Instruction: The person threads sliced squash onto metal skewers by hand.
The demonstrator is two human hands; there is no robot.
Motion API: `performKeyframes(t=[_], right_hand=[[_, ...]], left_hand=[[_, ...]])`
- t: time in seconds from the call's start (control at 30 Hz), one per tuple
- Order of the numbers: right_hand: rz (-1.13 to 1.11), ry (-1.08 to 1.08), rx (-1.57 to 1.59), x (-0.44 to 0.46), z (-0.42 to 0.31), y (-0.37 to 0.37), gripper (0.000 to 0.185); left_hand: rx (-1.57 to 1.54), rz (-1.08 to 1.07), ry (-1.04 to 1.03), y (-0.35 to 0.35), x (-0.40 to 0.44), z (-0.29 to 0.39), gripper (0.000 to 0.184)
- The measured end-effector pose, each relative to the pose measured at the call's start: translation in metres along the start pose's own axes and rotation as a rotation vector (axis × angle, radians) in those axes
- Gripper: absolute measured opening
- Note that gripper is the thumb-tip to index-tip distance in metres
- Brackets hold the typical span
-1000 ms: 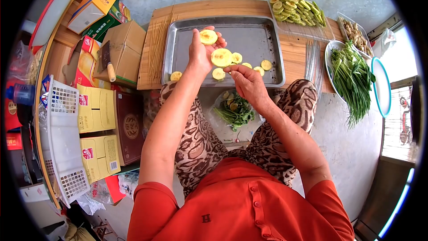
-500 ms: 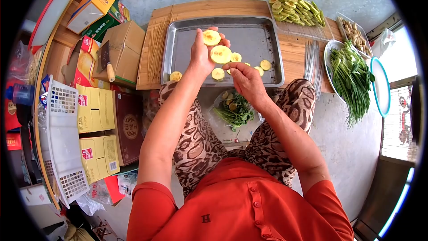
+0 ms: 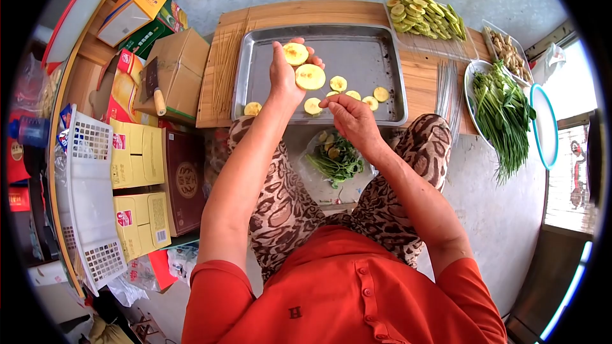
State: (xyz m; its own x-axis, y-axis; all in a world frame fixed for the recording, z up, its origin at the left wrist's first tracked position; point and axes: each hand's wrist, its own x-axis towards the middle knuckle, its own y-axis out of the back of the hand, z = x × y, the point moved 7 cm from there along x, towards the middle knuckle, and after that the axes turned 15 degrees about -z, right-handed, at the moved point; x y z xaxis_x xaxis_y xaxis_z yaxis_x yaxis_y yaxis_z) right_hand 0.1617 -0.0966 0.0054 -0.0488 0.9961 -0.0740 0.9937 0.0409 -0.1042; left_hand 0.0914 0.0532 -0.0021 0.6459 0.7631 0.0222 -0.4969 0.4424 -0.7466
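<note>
Left hand (image 3: 287,79): is holding two round yellow slices above the metal tray (image 3: 357,51); the upper slice (image 3: 295,54) is resting against the fingers, the lower slice (image 3: 310,77) is overlapping the palm's edge in this view. Fingers are closing around the pair from behind, thumb standing along the left side.

Right hand (image 3: 354,121): is hanging over the tray's near rim, thumb and forefinger pressing together at the tips (whether anything thin is lying between them, one cannot tell); the tips are pointing towards the lower slice, apart from it.

Loose slices (image 3: 380,94), several: are lying in the tray, mostly near its right-hand front; one is sitting alone at the left front.

Wooden table (image 3: 306,10): is supporting the tray, with thin wooden sticks (image 3: 231,70) lying left of it and thin metal rods (image 3: 446,89) lying right.
</note>
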Motion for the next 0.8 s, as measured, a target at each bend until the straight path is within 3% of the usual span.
performKeyframes(t=[0.8], right_hand=[[-0.034, 0.014, 0.121, 0.015, -0.001, -0.005, 0.024]], left_hand=[[0.022, 0.019, -0.012, -0.006, -0.001, -0.009, 0.057]])
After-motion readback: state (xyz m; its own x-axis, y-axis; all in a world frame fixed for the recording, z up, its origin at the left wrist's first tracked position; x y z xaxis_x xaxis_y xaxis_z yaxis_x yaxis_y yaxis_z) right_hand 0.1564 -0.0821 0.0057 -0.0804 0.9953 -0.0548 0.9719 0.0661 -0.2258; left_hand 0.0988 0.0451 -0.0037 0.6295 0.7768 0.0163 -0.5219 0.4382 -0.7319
